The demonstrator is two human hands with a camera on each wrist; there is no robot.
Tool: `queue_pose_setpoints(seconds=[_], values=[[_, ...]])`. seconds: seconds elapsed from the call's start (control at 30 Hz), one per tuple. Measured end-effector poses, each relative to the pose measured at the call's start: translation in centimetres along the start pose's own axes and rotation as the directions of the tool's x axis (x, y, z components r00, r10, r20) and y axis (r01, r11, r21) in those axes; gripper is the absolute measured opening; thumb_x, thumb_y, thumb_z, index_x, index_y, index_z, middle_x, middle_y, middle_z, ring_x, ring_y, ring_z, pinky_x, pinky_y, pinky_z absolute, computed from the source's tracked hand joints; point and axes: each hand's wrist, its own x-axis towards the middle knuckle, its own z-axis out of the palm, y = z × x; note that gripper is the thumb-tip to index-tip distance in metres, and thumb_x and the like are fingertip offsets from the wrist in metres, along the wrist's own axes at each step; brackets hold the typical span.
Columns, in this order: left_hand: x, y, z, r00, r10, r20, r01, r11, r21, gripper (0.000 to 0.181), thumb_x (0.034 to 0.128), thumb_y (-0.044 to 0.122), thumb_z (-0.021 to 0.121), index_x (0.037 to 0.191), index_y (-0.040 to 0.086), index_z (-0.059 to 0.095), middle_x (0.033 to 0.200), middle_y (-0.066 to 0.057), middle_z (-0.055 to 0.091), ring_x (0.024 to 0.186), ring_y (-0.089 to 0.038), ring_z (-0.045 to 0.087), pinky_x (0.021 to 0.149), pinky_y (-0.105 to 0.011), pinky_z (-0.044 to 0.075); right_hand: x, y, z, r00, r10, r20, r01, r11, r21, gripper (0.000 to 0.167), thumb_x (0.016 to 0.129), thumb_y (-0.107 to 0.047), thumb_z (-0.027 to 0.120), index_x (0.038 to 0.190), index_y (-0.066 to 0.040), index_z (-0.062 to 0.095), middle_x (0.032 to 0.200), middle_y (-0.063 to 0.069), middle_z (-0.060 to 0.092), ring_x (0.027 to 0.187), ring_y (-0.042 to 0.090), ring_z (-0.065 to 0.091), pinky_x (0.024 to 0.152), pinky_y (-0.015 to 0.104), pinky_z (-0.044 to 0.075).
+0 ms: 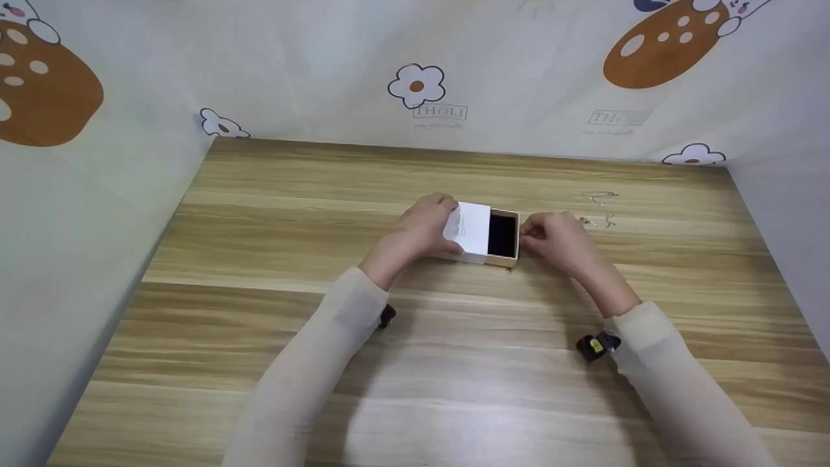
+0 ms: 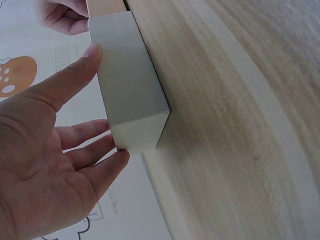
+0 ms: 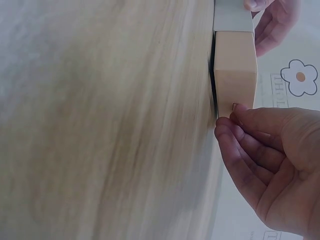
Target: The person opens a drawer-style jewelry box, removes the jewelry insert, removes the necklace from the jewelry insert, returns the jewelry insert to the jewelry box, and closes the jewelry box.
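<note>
A small drawer-style jewelry box lies on the wooden table. Its white sleeve [image 1: 475,228] has faint lettering on top, and a tan drawer [image 3: 235,55] sticks partly out of the right end, with a black lining [image 1: 502,235] inside. My left hand [image 1: 425,226] grips the sleeve across its width, thumb on the near side and fingers on the far side. At the drawer's end face, my right hand [image 1: 559,239] pinches a small pull, mostly hidden by the fingertips. Just beyond that hand lies a thin chain necklace [image 1: 608,214].
The wooden table [image 1: 272,214] meets a pale printed backdrop [image 1: 311,71] at the back and sides. A dark strapped device [image 1: 591,348] sits on the right wrist, and another dark piece [image 1: 387,316] shows by the left sleeve.
</note>
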Motion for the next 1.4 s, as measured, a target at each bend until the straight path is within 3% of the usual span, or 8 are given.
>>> queue_pose_setpoints(seconds=[1.4], values=[[0.0, 0.1, 0.0, 1.000, 0.006, 0.013, -0.006, 1.000, 0.024, 0.087, 0.0798, 0.035, 0.084, 0.148, 0.003, 0.041, 0.155, -0.015, 0.041, 0.145, -0.031, 0.036, 0.122, -0.038, 0.032, 0.9, -1.4, 0.5, 0.998, 0.029, 0.048, -0.031, 0.999, 0.041, 0.011, 0.090, -0.011, 0.069, 0.095, -0.001, 0.073, 0.091, 0.016, 0.075, 0.084, 0.028, 0.070, 0.080, 0.043, 0.058]])
